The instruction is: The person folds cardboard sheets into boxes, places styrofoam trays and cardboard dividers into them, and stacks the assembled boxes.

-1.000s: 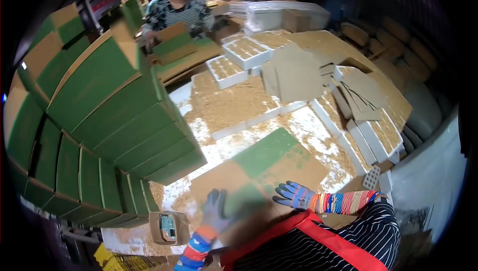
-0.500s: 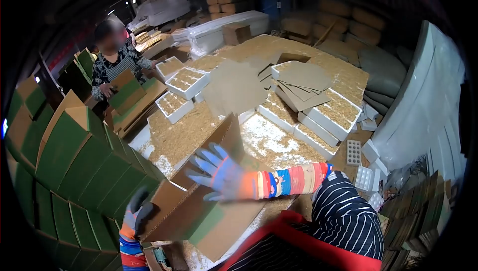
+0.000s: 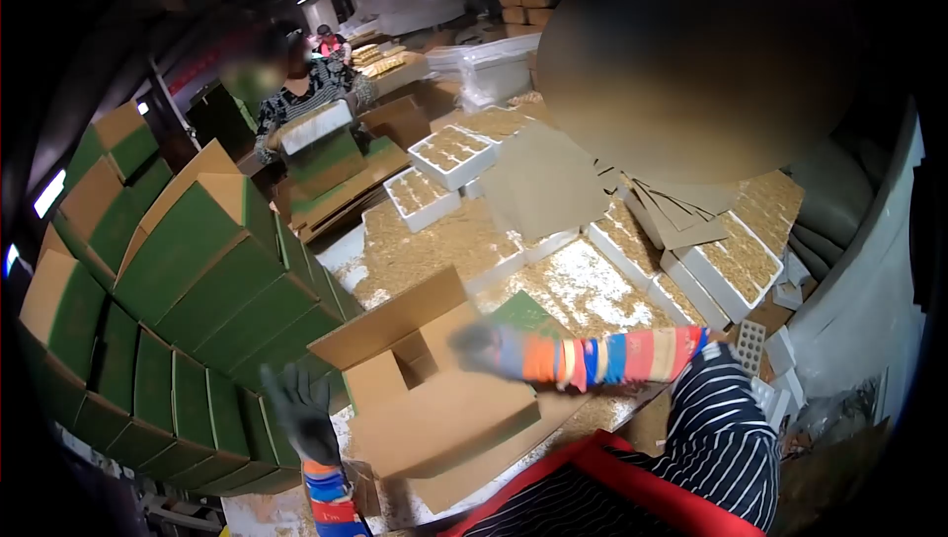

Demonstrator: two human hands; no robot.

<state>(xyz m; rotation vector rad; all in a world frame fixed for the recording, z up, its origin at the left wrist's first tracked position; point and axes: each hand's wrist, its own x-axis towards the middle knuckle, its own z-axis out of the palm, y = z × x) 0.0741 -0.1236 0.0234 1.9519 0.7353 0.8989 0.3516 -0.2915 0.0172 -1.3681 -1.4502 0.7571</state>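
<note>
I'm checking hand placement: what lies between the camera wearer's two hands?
In the head view, a brown cardboard box lies between the left hand and the blurred right hand.

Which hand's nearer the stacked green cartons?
Left. The left hand is just beside the stacked green cartons; the right hand is farther off, by the open carton.
</note>
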